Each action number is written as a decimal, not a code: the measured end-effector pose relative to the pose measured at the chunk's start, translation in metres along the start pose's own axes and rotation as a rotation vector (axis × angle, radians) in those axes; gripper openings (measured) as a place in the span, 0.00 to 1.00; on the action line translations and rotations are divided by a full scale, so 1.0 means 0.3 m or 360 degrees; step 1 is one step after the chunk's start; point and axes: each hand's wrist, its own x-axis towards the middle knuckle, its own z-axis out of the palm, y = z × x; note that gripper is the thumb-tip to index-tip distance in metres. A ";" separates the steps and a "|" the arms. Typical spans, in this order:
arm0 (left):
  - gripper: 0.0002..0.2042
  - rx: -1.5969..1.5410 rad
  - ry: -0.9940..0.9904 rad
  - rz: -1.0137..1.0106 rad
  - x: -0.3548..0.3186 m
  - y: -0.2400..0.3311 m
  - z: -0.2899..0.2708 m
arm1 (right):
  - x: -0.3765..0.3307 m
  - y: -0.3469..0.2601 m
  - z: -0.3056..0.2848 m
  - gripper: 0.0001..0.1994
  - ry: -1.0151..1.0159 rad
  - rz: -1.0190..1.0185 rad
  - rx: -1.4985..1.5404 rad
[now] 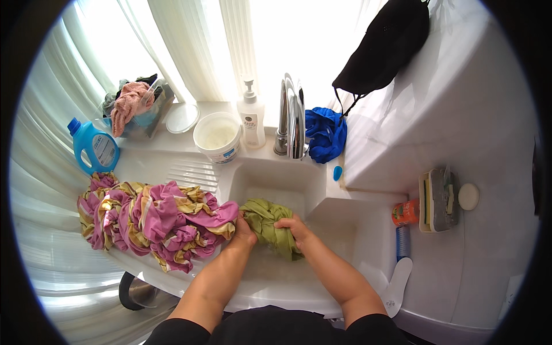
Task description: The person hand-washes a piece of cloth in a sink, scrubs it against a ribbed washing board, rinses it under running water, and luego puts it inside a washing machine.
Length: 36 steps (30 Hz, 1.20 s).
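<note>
A bunched, wet-looking olive-green cloth [267, 221] hangs over the white sink basin [339, 253]. My left hand [244, 231] grips its left side, the fingers partly hidden behind the folds. On its right side my right hand [294, 228] is closed, with the thumb lying on top of the fabric. Beside my left hand, a large heap of pink and yellow patterned fabric [155, 215] covers most of the ribbed washboard [192, 175] and reaches the basin's edge.
Behind the basin stand a chrome faucet [280, 138], a white pump bottle [251, 121] and a white tub [217, 138]. A blue detergent jug [95, 148] is at the left. Blue cloth [326, 135] lies right of the faucet. A black bag-like item [385, 49] hangs above. A soap caddy [440, 201] is at right.
</note>
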 end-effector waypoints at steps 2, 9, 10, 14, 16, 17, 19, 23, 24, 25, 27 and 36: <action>0.25 -0.0101 -0.0151 -0.0166 -0.058 0.013 0.027 | -0.033 0.010 0.003 0.27 0.0054 -0.0176 -0.0201; 0.20 0.0153 -0.0759 -0.0073 -0.239 -0.061 0.134 | -0.174 0.125 0.112 0.38 0.0905 -0.1701 -0.1940; 0.20 0.0148 -0.0889 0.0011 -0.216 -0.089 0.113 | -0.180 0.141 0.110 0.38 0.0788 -0.1755 -0.1797; 0.16 0.0416 -0.0642 -0.0220 -0.291 -0.086 0.140 | -0.280 0.089 0.198 0.15 0.0771 -0.1897 -0.1605; 0.13 0.0442 -0.0517 -0.0215 -0.329 -0.090 0.158 | -0.288 0.107 0.184 0.16 0.0819 -0.1765 -0.1620; 0.12 0.0452 -0.0450 -0.0209 -0.341 -0.094 0.159 | -0.288 0.117 0.177 0.16 0.0837 -0.1695 -0.1625; 0.12 0.0542 -0.0407 -0.0105 -0.345 -0.109 0.144 | -0.290 0.129 0.176 0.15 0.0843 -0.1799 -0.1631; 0.11 0.0693 -0.0228 0.0067 -0.371 -0.121 0.145 | -0.287 0.147 0.175 0.12 0.0838 -0.1930 -0.1559; 0.10 0.0710 -0.0192 0.0052 -0.382 -0.120 0.153 | -0.289 0.148 0.175 0.12 0.0832 -0.1879 -0.1538; 0.10 0.0727 -0.0157 0.0037 -0.392 -0.113 0.167 | -0.290 0.144 0.176 0.11 0.0826 -0.1828 -0.1517; 0.10 0.0658 -0.0155 -0.0027 -0.397 -0.108 0.166 | -0.303 0.126 0.187 0.12 0.0745 -0.1643 -0.1603; 0.15 0.2259 -0.0215 0.1229 -0.460 0.115 0.149 | -0.364 -0.268 0.035 0.35 0.0510 -0.0849 -0.1710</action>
